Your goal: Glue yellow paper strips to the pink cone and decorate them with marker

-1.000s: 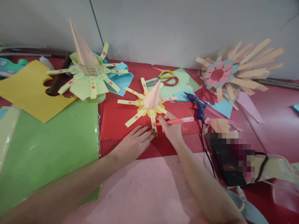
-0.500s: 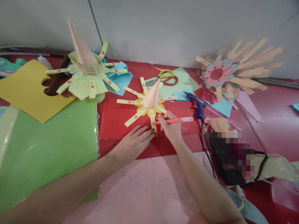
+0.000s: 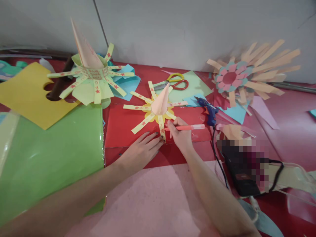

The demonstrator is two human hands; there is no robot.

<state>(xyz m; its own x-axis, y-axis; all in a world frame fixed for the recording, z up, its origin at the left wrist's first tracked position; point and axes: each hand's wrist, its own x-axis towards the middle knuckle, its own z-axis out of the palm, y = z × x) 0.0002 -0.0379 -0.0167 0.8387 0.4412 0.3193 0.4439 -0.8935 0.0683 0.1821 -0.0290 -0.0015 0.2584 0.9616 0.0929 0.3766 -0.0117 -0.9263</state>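
Observation:
A small paper craft (image 3: 158, 107) lies on red paper: a peach cone on a yellow flower base with pale yellow strips fanning out, marked with red stars. My right hand (image 3: 179, 134) is closed round an orange-red marker (image 3: 191, 127), its tip on the strip nearest me. My left hand (image 3: 142, 148) lies flat with fingers stretched out, its fingertips pressing the end of that same strip.
A larger green cone craft (image 3: 90, 77) stands at the back left beside a yellow sheet (image 3: 27, 95). Scissors (image 3: 174, 83), a blue glue gun (image 3: 208, 111) with its cord, and a peach-rayed paper flower (image 3: 237, 79) lie to the right. A green sheet (image 3: 49, 154) and pink sheet (image 3: 148, 204) are near me.

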